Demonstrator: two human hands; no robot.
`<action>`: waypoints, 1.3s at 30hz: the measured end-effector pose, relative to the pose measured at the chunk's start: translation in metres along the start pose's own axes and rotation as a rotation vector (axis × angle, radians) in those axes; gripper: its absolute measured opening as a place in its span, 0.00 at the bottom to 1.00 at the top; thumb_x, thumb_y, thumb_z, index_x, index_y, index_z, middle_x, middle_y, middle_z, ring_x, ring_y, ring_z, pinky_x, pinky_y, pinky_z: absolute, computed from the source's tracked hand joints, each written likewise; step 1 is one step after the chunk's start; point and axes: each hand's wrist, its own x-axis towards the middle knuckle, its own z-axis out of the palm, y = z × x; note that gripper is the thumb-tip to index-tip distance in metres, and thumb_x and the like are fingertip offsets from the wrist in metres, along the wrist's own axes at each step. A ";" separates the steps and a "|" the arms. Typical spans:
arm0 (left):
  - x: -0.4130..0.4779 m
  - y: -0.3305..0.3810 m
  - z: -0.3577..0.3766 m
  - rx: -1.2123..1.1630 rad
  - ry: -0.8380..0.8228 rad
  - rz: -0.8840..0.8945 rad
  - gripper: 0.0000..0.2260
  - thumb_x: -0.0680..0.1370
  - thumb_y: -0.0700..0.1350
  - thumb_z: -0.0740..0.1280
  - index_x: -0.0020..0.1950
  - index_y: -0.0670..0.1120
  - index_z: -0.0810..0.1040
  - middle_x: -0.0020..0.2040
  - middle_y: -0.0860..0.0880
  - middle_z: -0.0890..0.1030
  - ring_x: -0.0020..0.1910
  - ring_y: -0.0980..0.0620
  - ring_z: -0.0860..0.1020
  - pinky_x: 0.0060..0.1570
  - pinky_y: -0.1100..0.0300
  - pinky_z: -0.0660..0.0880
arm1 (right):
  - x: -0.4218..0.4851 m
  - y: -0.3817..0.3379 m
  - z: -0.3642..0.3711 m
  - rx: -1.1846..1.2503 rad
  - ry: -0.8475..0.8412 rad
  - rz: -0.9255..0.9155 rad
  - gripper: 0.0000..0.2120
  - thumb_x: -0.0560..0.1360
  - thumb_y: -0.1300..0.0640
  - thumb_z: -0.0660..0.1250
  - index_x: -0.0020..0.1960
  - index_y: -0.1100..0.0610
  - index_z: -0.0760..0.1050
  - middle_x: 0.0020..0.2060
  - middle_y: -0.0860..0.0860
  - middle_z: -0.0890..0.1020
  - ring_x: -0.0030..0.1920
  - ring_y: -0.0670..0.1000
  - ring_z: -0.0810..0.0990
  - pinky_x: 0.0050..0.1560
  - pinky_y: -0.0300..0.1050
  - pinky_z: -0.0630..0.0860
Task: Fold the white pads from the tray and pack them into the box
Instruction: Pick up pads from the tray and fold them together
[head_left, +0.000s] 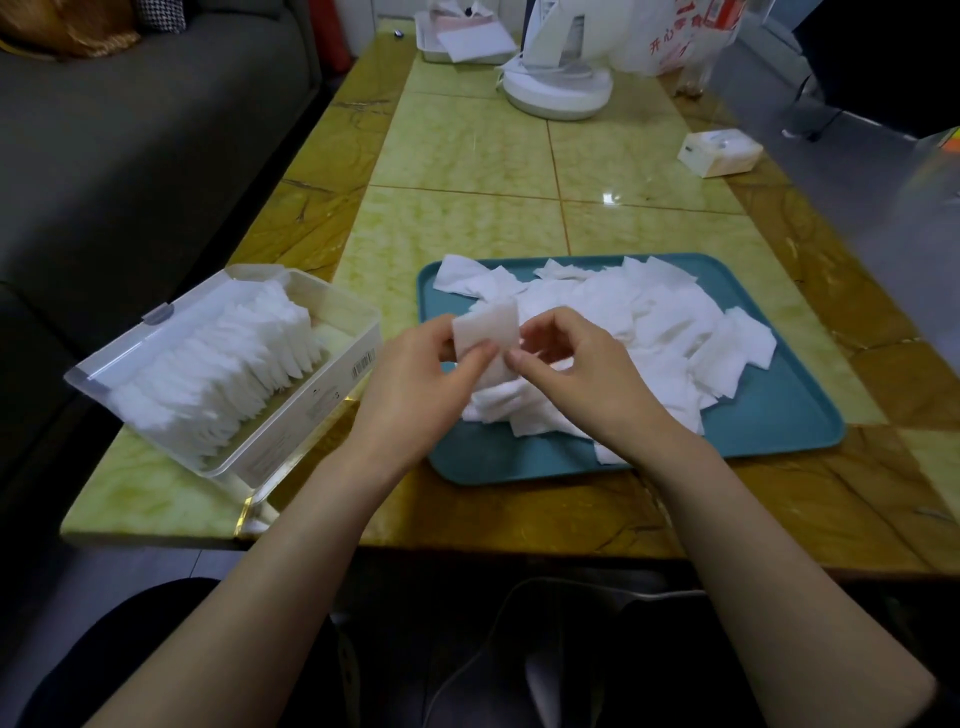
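A teal tray (769, 426) lies in front of me with several loose white pads (649, 322) heaped on it. Above its left edge I hold one white pad (488, 327) upright. My left hand (421, 374) pinches its left side with thumb and fingers. My right hand (576, 364) pinches its lower right edge with curled fingers. To the left stands a clear plastic box (332, 374), holding a row of several folded pads (228, 364) on edge.
A dark sofa (130, 156) runs along the table's left side. At the far end stand a white round-based appliance (556, 88), a white tray with papers (467, 41) and a plastic bag (680, 36). A small white box (719, 153) sits at the right.
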 end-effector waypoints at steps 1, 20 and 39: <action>0.001 0.000 -0.003 0.001 0.033 -0.004 0.01 0.77 0.46 0.68 0.46 0.50 0.79 0.36 0.62 0.78 0.35 0.70 0.77 0.34 0.74 0.70 | 0.001 0.004 0.000 -0.069 0.027 -0.030 0.11 0.73 0.55 0.69 0.53 0.53 0.73 0.47 0.45 0.78 0.49 0.44 0.76 0.49 0.33 0.71; 0.005 -0.009 -0.021 0.083 0.177 -0.055 0.08 0.77 0.48 0.67 0.46 0.43 0.79 0.37 0.53 0.79 0.41 0.50 0.79 0.40 0.52 0.74 | 0.001 0.001 0.013 -0.674 0.038 -0.209 0.12 0.80 0.52 0.56 0.52 0.58 0.75 0.49 0.53 0.77 0.52 0.53 0.72 0.44 0.47 0.67; 0.000 -0.005 -0.011 -0.120 -0.197 -0.054 0.12 0.70 0.47 0.66 0.49 0.45 0.83 0.42 0.46 0.85 0.46 0.46 0.83 0.46 0.39 0.79 | -0.006 -0.017 -0.015 -0.097 -0.110 -0.188 0.03 0.76 0.55 0.65 0.46 0.53 0.76 0.40 0.46 0.79 0.42 0.44 0.75 0.45 0.38 0.73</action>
